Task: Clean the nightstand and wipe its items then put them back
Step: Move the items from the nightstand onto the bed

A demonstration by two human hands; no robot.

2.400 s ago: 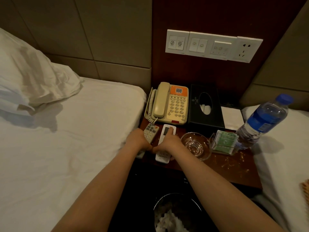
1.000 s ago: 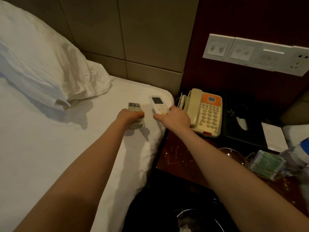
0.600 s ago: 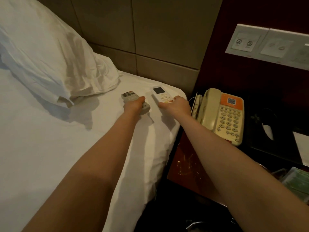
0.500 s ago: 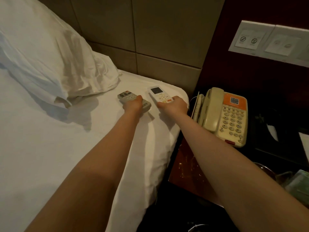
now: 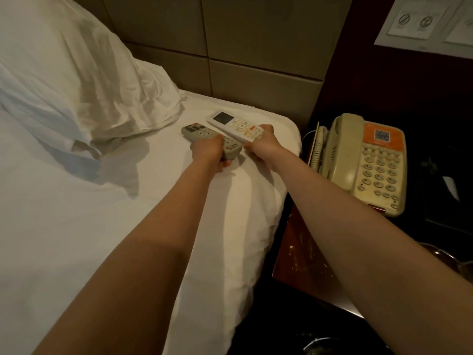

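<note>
While both arms reach over the bed [image 5: 76, 213], each hand holds one remote by its near end: the left hand [image 5: 208, 151] has its grip clamped around the grey remote [image 5: 202, 134], and the right hand [image 5: 261, 147] has its grip pinched on the white remote [image 5: 234, 125]. The two remotes are side by side at the sheet, near the pillow [image 5: 76, 73] and apart from the bench [image 5: 302, 252], where the telephone [image 5: 368, 162] stands. I judge both remotes to be light, stiff plastic with smooth, perhaps slippery shells. It seems best to take them by the long side edges, away from the buttons and the small screen.
</note>
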